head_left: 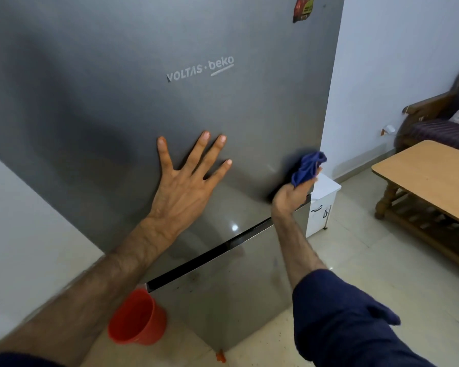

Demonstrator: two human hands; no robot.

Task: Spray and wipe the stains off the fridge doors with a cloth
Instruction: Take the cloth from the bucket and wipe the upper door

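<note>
The left hand lay flat with fingers spread on the grey upper fridge door, below the brand lettering. The right hand gripped a bunched blue cloth against that door's right edge. An orange bucket stood at the fridge's lower left corner.

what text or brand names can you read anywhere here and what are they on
"VOLTAS · beko": raised lettering on the upper fridge door, above the left hand that presses flat on it.
Sticker at the door's top right: has print, too blurred to read.
Nothing else readable.
</note>
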